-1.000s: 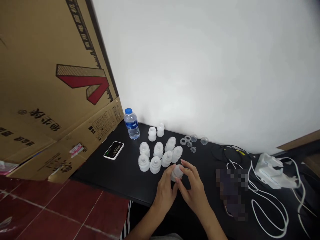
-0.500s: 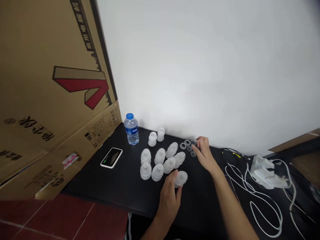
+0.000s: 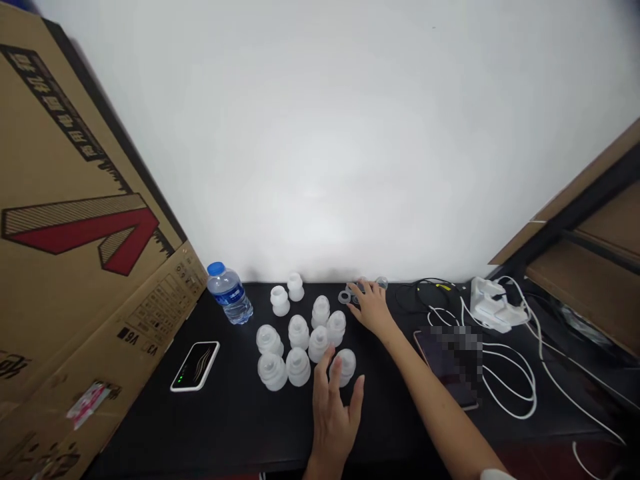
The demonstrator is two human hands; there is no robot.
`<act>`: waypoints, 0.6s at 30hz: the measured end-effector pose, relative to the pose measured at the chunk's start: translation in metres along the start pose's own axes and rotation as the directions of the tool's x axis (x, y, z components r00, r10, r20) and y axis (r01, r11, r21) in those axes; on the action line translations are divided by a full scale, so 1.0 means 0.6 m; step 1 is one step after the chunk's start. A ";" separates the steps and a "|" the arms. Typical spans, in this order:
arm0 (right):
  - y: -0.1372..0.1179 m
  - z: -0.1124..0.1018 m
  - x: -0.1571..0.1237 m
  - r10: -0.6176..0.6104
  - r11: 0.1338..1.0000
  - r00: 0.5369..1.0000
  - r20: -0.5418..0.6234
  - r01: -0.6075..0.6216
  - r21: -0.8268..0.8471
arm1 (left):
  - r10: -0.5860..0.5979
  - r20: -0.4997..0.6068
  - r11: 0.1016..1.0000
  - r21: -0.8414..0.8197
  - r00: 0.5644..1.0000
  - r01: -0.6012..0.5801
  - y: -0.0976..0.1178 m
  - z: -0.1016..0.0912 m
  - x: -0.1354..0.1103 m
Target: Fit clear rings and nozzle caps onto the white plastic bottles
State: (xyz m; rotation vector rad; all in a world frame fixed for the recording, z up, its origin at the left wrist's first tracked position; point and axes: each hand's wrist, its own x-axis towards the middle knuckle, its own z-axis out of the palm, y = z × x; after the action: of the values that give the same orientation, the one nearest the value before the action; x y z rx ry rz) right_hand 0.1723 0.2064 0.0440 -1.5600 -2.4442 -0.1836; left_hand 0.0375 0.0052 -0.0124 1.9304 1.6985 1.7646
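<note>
My left hand [image 3: 331, 413] is open, thumb and fingers apart, just in front of a translucent white plastic fitting [image 3: 346, 367]. Its fingertips overlap the fitting's left side in view; whether they touch it I cannot tell. Several similar stepped, rounded fittings [image 3: 299, 365] stand grouped to the left and behind. Two whiter, narrow-waisted pieces [image 3: 280, 301] stand farther back by the wall. My right hand [image 3: 374, 308] reaches to the back of the table with its fingers spread over flat clear rings [image 3: 344, 297], partly hiding them. A clear round piece [image 3: 381, 283] lies just beyond that hand.
On the left are a water bottle [image 3: 230, 293], a white-edged device [image 3: 195, 366] with green lights and a large cardboard box [image 3: 75, 220]. To the right lie a phone [image 3: 440, 363], white cables [image 3: 515, 380] and a white power strip [image 3: 495, 303]. A white wall rises behind.
My left hand has opened and drawn off the front fitting. The right hand has spread its fingers over the rings. The view has turned to the right, bringing the phone into sight.
</note>
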 end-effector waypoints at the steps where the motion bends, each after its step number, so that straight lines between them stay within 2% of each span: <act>1: -0.003 0.000 0.010 0.036 0.999 0.998 0.041 -0.036 -0.023 | 0.008 0.011 1.000 0.014 1.000 -0.008 -0.001 0.002 0.004; 4: -0.008 0.004 0.035 0.104 0.994 0.989 0.103 -0.100 -0.042 | 0.026 0.044 0.999 0.045 0.999 -0.028 -0.007 0.008 0.010; 9: -0.011 0.013 0.058 0.066 0.998 0.982 0.177 -0.067 -0.001 | 0.063 -0.005 0.996 0.057 0.998 -0.063 -0.021 0.017 0.002; 14: -0.010 0.021 0.073 -0.118 0.990 0.967 0.227 0.098 0.098 | 0.059 -0.026 0.994 0.092 0.998 -0.056 -0.028 0.022 -0.010; 18: -0.009 0.003 0.080 -0.218 0.962 0.962 0.162 0.184 0.202 | 0.012 -0.059 0.983 0.184 0.998 -0.001 -0.026 0.023 -0.009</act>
State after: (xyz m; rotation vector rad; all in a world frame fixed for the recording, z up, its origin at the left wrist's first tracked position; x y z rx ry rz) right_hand 0.1480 0.2464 0.0549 -1.3005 -2.6725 0.1570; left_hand 0.0383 0.0162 -0.0312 1.9723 1.9413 1.7408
